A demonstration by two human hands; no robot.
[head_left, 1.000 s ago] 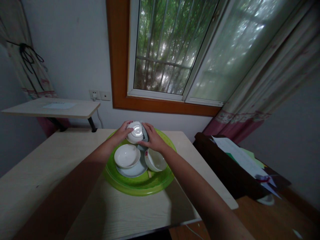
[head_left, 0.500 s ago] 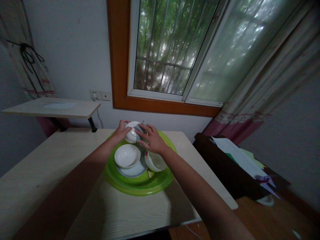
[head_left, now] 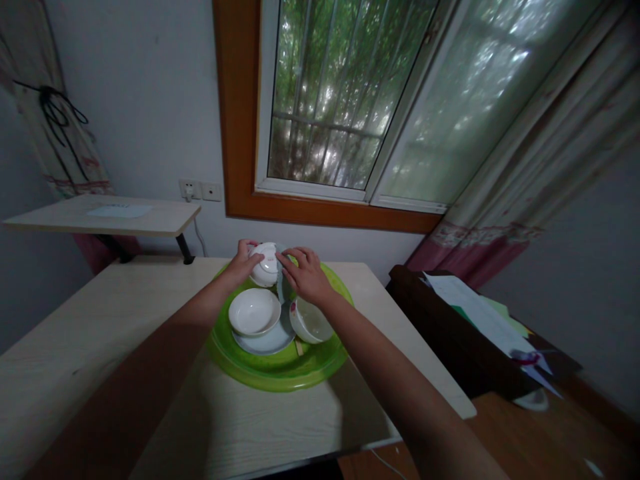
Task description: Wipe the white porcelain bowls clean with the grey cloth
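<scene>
Over the far part of a green round basin (head_left: 280, 383), my left hand (head_left: 242, 263) grips a white bowl (head_left: 264, 270) by its left side, fingers behind and thumb on the outside. The bowl is tilted with its underside towards me. My right hand (head_left: 307, 275) pinches a pale grey-blue cloth (head_left: 281, 288) against the bowl's right side; part of the cloth is hidden by the fingers. In the basin below, another white bowl (head_left: 254, 312) sits on a white plate (head_left: 270, 343). To their right a flower-patterned bowl (head_left: 313, 325) leans, partly covered by my right forearm.
The basin stands on a pale wooden table (head_left: 280, 427). A raised shelf (head_left: 165, 223) is at the back left, below a wall socket (head_left: 190, 189). A dark cabinet (head_left: 440, 333) with papers (head_left: 475, 310) stands right of the table. The window (head_left: 330, 100) is ahead.
The held bowl has shifted slightly left and turned. My right hand has swept across it with the cloth and is now back at its right edge. The dishes in the basin have stayed put.
</scene>
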